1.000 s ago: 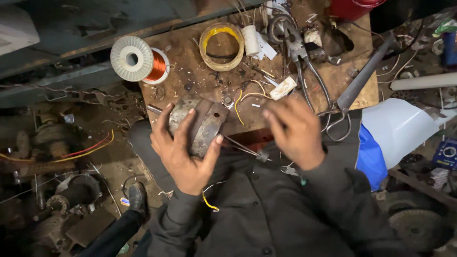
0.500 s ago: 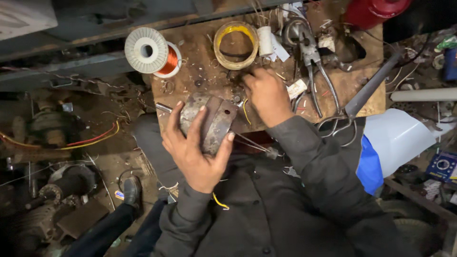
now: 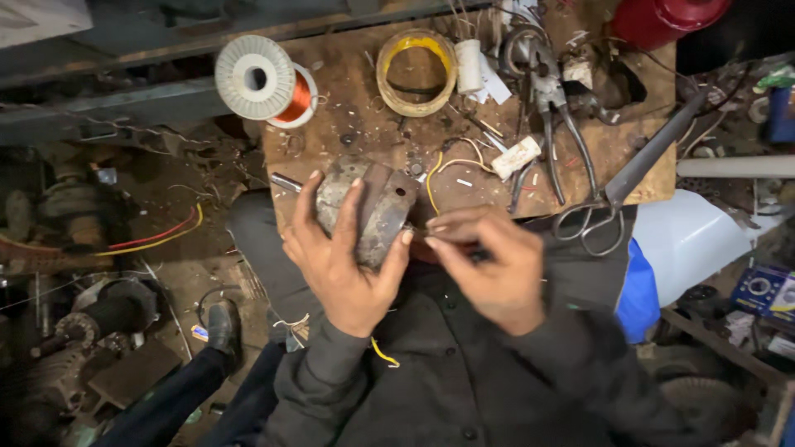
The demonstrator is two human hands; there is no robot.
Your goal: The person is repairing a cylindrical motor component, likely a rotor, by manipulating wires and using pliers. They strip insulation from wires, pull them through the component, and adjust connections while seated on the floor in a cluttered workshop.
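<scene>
My left hand (image 3: 339,257) grips a grey, rusty round motor housing (image 3: 370,205) at the near edge of a worn wooden board (image 3: 364,124). Its fingers wrap over the housing's top. My right hand (image 3: 489,261) is just right of the housing, fingers pinched together on something small and dark that I cannot make out. A yellow wire (image 3: 443,170) curls on the board right behind that hand.
On the board lie a spool of copper wire (image 3: 263,81), a yellow tape ring (image 3: 416,73), pliers (image 3: 553,99), large scissors (image 3: 617,194) and a small white roll (image 3: 469,66). A white and blue jug (image 3: 679,248) stands at right. Motor parts and wires litter the floor at left.
My right hand reached out onto the board, then drew back to the housing's right side with fingers pinched. My left hand kept hold of the housing.
</scene>
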